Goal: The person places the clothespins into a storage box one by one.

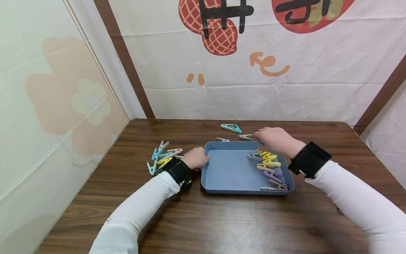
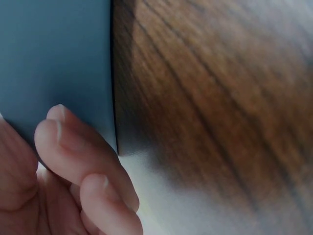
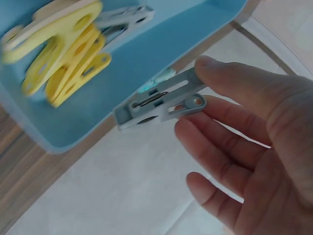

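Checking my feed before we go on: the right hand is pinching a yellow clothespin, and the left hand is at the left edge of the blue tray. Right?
One thing is off: the right hand pinches a grey clothespin, not a yellow one, as the right wrist view shows. The left hand is indeed at the left edge of the blue tray.

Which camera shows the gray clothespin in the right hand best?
The right wrist view: the gray clothespin appears large and barely covered, pinched by the right hand. The head view shows it tiny and mostly hidden; the left wrist view, not at all.
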A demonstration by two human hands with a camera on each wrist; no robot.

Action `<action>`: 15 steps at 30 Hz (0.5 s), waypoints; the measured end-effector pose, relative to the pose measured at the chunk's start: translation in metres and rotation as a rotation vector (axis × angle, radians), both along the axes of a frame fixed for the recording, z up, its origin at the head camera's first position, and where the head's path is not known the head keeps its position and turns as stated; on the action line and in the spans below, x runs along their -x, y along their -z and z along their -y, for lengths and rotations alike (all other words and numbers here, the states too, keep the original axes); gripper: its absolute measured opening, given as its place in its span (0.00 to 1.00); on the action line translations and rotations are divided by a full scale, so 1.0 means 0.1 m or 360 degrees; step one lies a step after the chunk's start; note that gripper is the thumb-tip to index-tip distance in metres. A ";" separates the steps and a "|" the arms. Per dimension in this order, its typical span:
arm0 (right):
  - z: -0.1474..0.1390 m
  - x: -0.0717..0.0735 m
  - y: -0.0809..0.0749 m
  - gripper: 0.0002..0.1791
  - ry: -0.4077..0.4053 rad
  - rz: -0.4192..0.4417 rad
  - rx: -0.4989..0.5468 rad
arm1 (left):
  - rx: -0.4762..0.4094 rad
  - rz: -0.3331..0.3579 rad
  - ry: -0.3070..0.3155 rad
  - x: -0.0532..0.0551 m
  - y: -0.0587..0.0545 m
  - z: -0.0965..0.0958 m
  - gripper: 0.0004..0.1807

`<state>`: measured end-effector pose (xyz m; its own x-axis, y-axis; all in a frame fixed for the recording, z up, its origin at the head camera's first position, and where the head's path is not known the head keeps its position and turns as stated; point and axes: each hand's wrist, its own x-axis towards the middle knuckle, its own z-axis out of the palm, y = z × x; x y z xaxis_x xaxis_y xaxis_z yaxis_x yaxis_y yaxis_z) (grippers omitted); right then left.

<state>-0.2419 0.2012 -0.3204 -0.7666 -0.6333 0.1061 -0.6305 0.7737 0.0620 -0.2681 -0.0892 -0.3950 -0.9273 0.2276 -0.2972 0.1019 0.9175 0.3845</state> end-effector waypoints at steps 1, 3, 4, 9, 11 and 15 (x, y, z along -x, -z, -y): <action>0.05 0.02 0.02 0.12 -0.0022 0.0001 0.0007 | -0.0001 0.0000 0.0003 0.00 0.00 0.00 0.19; 0.14 0.07 0.06 0.12 -0.0069 0.0003 0.0016 | -0.0003 0.0001 0.0005 0.00 0.01 0.00 0.19; 0.19 0.08 0.08 0.12 -0.0094 0.0000 0.0009 | -0.0005 0.0001 0.0006 0.00 0.01 0.01 0.19; 0.35 0.17 0.16 0.15 -0.0147 0.0005 -0.0037 | -0.0010 -0.0002 0.0005 0.00 0.01 0.01 0.19; 0.39 0.19 0.18 0.15 -0.0146 0.0013 -0.0059 | -0.0012 -0.0003 0.0006 0.00 0.01 0.01 0.20; 0.45 0.24 0.24 0.14 -0.0143 0.0025 -0.0108 | -0.0012 -0.0010 0.0010 0.01 0.02 0.01 0.20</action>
<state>-0.2660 0.1563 -0.3441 -0.7077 -0.7048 0.0491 -0.6984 0.7083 0.1021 -0.2687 -0.0900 -0.3965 -0.9277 0.2355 -0.2898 0.1099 0.9139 0.3908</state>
